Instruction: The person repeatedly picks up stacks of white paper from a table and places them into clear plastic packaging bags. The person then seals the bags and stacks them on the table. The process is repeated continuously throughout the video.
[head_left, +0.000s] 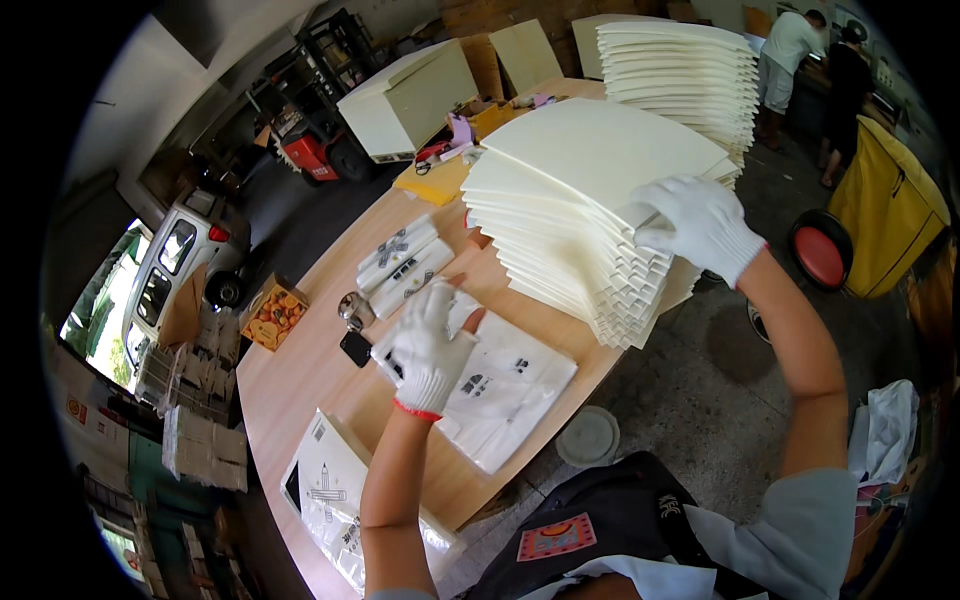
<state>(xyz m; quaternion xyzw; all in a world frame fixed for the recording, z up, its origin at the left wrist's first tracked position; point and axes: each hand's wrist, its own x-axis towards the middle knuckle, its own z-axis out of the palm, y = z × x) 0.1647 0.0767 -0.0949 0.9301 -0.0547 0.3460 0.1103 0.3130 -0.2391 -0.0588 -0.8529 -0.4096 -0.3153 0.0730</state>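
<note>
My right hand [695,225], in a white knit glove, is closed at the near right corner of a tall fanned stack of cream-white sheets [610,150]. Its fingers pinch a sheet edge there. Over a pile of printed clear plastic bags [510,385] is my left hand [432,340], gloved too, its bare thumb tip showing. Those fingers are spread, and whether they touch the top bag I cannot tell. Just beyond lie rolled or folded plastic bags [405,270]. A filled bag with a pencil drawing [330,490] rests at the table's left near edge, partly behind my left forearm.
A phone-like black object [355,349] and a metal cup [354,310] sit left of the bags. Another sheet stack [680,75] stands behind. A white bucket [588,437] is on the floor by the wooden table [290,390]. Two people work far right; a red forklift [315,150] stands beyond.
</note>
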